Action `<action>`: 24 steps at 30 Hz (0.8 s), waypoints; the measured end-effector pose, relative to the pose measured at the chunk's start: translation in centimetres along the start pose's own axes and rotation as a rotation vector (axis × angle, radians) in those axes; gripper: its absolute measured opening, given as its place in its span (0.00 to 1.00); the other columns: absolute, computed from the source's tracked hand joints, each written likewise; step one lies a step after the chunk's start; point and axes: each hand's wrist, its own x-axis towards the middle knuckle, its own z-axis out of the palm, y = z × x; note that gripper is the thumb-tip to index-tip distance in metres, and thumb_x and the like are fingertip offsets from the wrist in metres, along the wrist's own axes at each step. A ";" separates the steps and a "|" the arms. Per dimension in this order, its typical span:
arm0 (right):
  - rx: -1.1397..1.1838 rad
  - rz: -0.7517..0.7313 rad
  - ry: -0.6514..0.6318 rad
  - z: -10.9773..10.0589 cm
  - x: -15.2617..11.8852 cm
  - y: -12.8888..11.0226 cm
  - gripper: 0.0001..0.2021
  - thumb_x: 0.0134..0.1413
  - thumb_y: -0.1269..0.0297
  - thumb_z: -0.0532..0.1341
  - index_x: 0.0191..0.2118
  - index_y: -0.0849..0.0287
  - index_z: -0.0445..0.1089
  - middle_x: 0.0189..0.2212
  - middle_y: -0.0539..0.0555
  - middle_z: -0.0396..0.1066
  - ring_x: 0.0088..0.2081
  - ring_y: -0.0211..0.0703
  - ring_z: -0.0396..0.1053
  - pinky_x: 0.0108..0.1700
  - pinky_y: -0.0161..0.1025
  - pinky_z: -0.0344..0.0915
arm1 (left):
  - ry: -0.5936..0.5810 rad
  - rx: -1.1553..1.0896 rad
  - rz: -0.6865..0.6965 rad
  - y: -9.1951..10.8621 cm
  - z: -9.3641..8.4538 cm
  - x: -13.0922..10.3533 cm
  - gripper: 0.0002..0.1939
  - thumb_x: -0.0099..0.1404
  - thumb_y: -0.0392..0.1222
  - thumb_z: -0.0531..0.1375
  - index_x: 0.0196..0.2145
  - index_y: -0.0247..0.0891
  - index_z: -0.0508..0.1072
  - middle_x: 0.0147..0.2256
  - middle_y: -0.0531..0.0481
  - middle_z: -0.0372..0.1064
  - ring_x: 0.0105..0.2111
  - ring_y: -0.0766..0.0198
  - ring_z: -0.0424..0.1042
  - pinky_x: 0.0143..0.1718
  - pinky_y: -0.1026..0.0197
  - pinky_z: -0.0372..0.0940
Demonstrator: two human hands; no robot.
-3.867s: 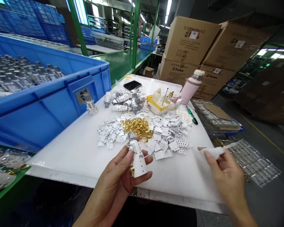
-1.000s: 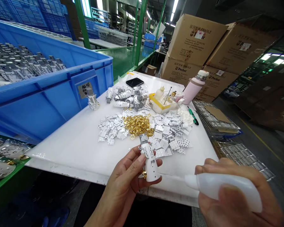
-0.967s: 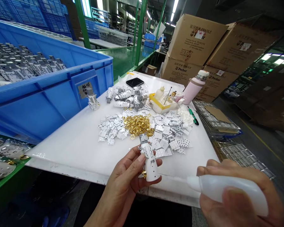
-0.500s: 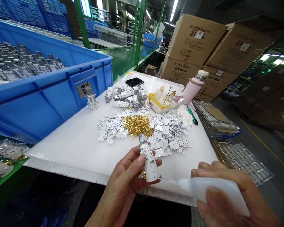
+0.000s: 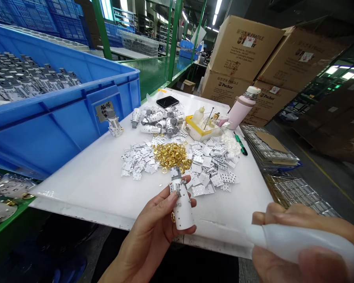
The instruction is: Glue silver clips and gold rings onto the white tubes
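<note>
My left hand (image 5: 156,220) holds a white cylindrical part (image 5: 183,210) with a grey top, tilted over the table's near edge. A gold ring (image 5: 173,216) shows at its left side, by my fingers. At the lower right, my right hand (image 5: 309,239) is wrapped round a white squeeze bottle (image 5: 292,237), its tip pointing left and apart from the part. Beyond my left hand lie a pile of gold rings (image 5: 171,155) and two piles of small white plates, one left (image 5: 138,159) and one right (image 5: 209,163).
Finished-looking cylinders (image 5: 156,118) lie behind the rings, near a phone (image 5: 167,102). A yellow-edged tray (image 5: 199,133), pink flask (image 5: 242,110) and green cutter (image 5: 240,144) stand or lie at the right. A blue crate (image 5: 61,114) borders the left; cartons (image 5: 244,51) rise behind.
My right hand has moved right with the bottle, away from the cylinder. My left hand has turned the cylinder, so a plainer white side now shows.
</note>
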 end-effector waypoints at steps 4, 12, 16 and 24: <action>0.011 0.116 0.015 1.2 -0.2 -0.9 0.11 0.55 0.54 0.65 0.29 0.57 0.74 0.28 0.53 0.70 0.34 0.46 0.69 0.36 0.41 0.62 | -0.074 -0.038 0.006 -0.1 -0.3 0.0 0.17 0.67 0.40 0.59 0.53 0.38 0.74 0.39 0.43 0.75 0.38 0.62 0.72 0.35 0.61 0.73; 0.051 0.028 -0.030 1.7 -0.4 -0.3 0.10 0.56 0.58 0.65 0.30 0.59 0.75 0.30 0.55 0.70 0.36 0.46 0.69 0.27 0.36 0.65 | -0.107 -0.038 0.021 -0.1 -0.2 -0.1 0.16 0.67 0.39 0.59 0.51 0.39 0.75 0.40 0.43 0.74 0.40 0.60 0.72 0.34 0.61 0.73; 0.050 0.025 -0.033 1.6 -0.3 -0.1 0.10 0.55 0.58 0.65 0.29 0.59 0.75 0.29 0.55 0.70 0.35 0.46 0.70 0.26 0.36 0.65 | -0.111 -0.045 0.017 -0.2 -0.3 0.0 0.16 0.66 0.38 0.59 0.52 0.38 0.74 0.41 0.42 0.73 0.40 0.59 0.73 0.33 0.60 0.73; -0.006 0.166 -0.001 2.0 -0.9 -1.5 0.12 0.55 0.54 0.65 0.30 0.56 0.74 0.30 0.54 0.68 0.39 0.49 0.69 0.33 0.42 0.68 | -0.099 -0.027 0.018 -0.5 -0.6 0.1 0.17 0.67 0.37 0.57 0.53 0.38 0.73 0.40 0.42 0.73 0.42 0.58 0.73 0.35 0.59 0.73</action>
